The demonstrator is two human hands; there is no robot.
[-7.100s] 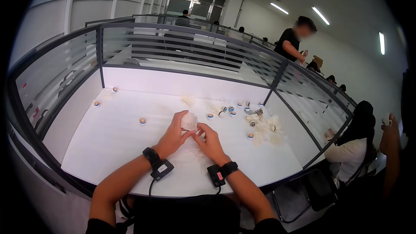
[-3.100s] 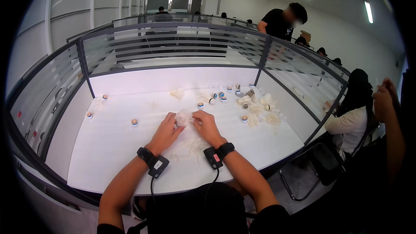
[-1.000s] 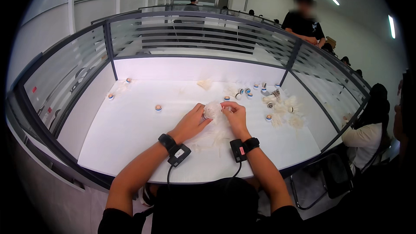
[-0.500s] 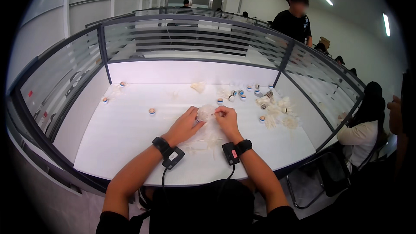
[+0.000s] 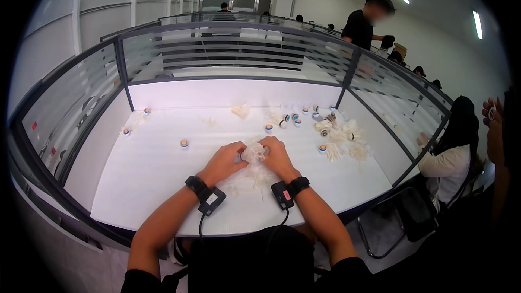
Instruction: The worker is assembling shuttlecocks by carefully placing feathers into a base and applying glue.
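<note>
Over the middle of the white table, my left hand [image 5: 223, 161] is closed around a feather shuttlecock [image 5: 253, 153], its skirt of pale feathers turned between both hands. My right hand [image 5: 278, 157] has curled fingers against the right side of that skirt, gripping the feathers there. The fingertips partly hide the base of the shuttlecock. Loose white feathers [image 5: 248, 179] lie just beneath my hands. Each wrist wears a black strap with a small cabled box.
Several shuttlecock heads without feathers, such as one cork head [image 5: 184, 144], stand about the table. A heap of shuttlecocks and feathers [image 5: 339, 132] lies at right. A low partition [image 5: 233, 88] encloses the far side. One person [image 5: 361, 24] stands beyond; another [image 5: 450, 152] sits at right.
My right hand has gone from a pinch just off the feathers to fingers against the shuttlecock's side. The standing person beyond has turned and reaches out an arm.
</note>
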